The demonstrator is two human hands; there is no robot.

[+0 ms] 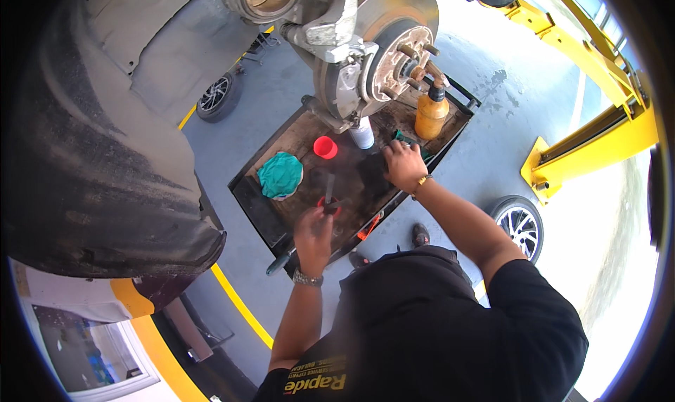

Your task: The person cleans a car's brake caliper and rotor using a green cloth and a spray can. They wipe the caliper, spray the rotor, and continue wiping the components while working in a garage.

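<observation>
My left hand is over the near left part of a dark tray, fingers curled. Just beyond its fingertips are a short grey stick-like piece and a small red ring-shaped thing; blur hides what the fingers hold. My right hand reaches down over the tray's right half with bent fingers; what lies under them is hidden. Close to it are a dark patch and some dark green material. A white can stands beyond, with an orange spray bottle to the right.
A brake disc with hub and studs hangs over the tray's far side. On the tray sit a red cup and a teal cloth bundle. Wheels lie at left and right. A yellow lift post stands right; a dark wheel-arch liner fills the left.
</observation>
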